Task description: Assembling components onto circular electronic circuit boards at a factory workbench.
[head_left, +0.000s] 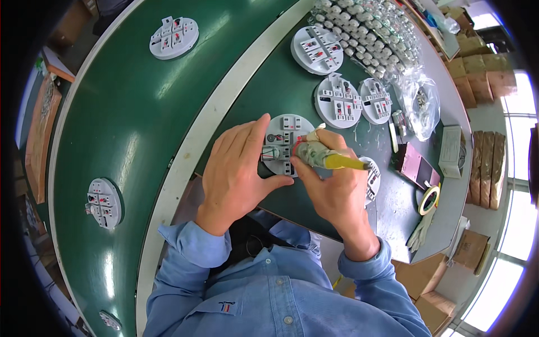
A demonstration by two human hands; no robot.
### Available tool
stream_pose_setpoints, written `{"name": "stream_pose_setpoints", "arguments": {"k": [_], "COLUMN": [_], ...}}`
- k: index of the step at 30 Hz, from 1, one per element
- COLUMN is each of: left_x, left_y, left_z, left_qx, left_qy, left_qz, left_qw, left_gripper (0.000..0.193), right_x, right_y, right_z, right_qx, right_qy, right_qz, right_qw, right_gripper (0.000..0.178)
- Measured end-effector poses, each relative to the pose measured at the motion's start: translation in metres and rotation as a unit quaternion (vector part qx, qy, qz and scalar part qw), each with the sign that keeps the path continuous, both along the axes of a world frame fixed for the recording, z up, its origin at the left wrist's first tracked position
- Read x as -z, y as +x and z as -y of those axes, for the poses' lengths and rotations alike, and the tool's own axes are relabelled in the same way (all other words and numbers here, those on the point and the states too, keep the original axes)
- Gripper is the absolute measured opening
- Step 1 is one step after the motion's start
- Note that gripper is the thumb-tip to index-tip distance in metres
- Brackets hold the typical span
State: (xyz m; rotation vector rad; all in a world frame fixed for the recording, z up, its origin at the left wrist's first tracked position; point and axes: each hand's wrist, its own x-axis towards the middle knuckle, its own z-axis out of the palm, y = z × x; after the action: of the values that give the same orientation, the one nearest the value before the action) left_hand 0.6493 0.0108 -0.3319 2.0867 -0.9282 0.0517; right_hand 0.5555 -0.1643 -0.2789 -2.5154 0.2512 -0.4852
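Note:
My left hand [234, 171] holds the left and near edge of a round light-grey plastic assembly [303, 123], fingers straight and thumb apart along the rim. This disc lies on the green bench and carries several small blocks with red and dark parts. My right hand [339, 194] is wrapped round an electric screwdriver [312, 154], its body covered in worn tape, with a yellow cable sleeve at the rear. Its front end points down at the middle-right of the disc. The tip and whatever it touches are hidden.
More round assemblies [338, 101] stand beyond and right of my hands. Others ride the green belt [168, 106] at left. Bagged small white parts [370, 33] fill the back. At right lie a clear bag [420, 104], a tape roll [428, 200] and a glove [420, 231].

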Motion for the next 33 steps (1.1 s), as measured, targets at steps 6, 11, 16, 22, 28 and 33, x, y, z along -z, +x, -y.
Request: {"name": "stream_pose_setpoints", "arguments": {"k": [6,11,16,22,28,33], "left_x": [0.004,0.003,-0.009,0.001,0.011,0.002], "left_y": [-0.004,-0.004,-0.004,-0.009,-0.013,-0.017], "left_z": [-0.006,-0.005,0.001,0.040,0.049,0.046], "left_qx": [-0.005,-0.001,-0.046,0.014,0.002,0.007], "left_qy": [-0.005,-0.019,-0.083,-0.105,-0.116,-0.101], "left_qz": [0.014,0.024,0.116,0.093,0.118,0.133], "left_qw": [1.000,1.000,0.989,0.990,0.986,0.986], "left_gripper": [0.113,0.106,0.084,0.040,0.021,0.015], "right_x": [0.002,-0.014,-0.051,-0.018,0.024,-0.002], "right_y": [-0.006,-0.032,-0.137,-0.203,-0.200,-0.188], "right_z": [-0.008,0.030,0.062,0.085,0.085,0.094], "right_qx": [0.011,0.159,0.299,0.407,0.383,0.357], "right_qy": [-0.052,0.099,0.029,-0.040,-0.160,-0.224], "right_qz": [-0.013,0.041,-0.021,-0.205,-0.129,-0.095], "right_qw": [0.999,0.981,0.953,0.889,0.901,0.902], "right_gripper": [0.046,0.052,0.054,0.056,0.057,0.049]}}
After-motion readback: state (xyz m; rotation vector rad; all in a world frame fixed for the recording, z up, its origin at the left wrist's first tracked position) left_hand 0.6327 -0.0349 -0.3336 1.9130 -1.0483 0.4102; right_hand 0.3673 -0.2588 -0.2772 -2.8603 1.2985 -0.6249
